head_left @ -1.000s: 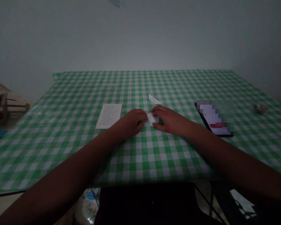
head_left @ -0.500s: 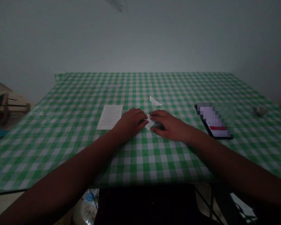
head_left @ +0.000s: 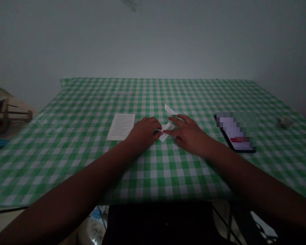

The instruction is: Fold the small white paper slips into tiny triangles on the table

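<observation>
A small piece of folded white paper (head_left: 164,137) lies on the checked cloth in front of me, partly hidden by fingers. My left hand (head_left: 145,133) pinches its left corner, which stands slightly raised, between thumb and fingers. From the other side my right hand (head_left: 190,135) rests over it, fingers spread, with the index fingertip pressing on the paper near the pinched corner. Just beyond the right fingertips is a loose white paper strip (head_left: 170,110) bearing printed lines. Left of my left hand, a printed sheet (head_left: 121,126) lies flat.
A smartphone (head_left: 234,134), its screen partly pixelated, lies right of my right arm. Farther right sits a small blurred object (head_left: 285,121). A green and white checked tablecloth (head_left: 153,173) covers the table, which reaches a plain wall (head_left: 153,41). Wooden furniture (head_left: 7,114) stands at left.
My right hand has spread its fingers and shifted over the paper, showing more of its printed surface. The left hand stays at the paper's left corner. The view has shifted slightly.
</observation>
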Motion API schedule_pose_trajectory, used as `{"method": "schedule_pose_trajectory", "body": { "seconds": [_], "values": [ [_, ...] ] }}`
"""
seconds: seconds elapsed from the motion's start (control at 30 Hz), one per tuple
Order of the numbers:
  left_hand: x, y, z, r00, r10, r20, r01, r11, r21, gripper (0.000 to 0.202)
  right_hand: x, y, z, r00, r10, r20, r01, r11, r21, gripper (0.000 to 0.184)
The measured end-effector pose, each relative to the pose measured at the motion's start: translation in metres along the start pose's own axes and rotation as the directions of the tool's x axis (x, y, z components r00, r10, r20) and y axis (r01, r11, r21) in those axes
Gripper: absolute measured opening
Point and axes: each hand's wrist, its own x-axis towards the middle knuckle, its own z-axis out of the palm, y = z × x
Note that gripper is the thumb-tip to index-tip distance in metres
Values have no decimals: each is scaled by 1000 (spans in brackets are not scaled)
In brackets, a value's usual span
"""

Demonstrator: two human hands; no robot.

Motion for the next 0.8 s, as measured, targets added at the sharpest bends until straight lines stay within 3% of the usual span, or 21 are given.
{"method": "schedule_pose_trajectory", "body": {
  "seconds": [0.17,0.27,0.57,0.7,0.8],
  "values": [
    [0,0,-2,1000,-6,19,6,1000,-7,17,3,15,-5,982,188,2,-187,980,-62,48],
    [0,0,-1,1000,-11,14,11,1000,-7,18,3,20,-5,974,227,8,-226,972,-64,49],
    [0,-1,-4,999,37,38,-37,999,5,24,9,25,6,992,100,-80,-96,994,58,40],
    [-2,2,-7,997,38,61,-39,999,25,23,9,14,3,983,57,-173,-42,995,87,38],
    [-4,-1,-7,996,52,66,-52,999,-1,23,6,5,-1,989,-10,-149,23,996,90,33]
  ]
}}
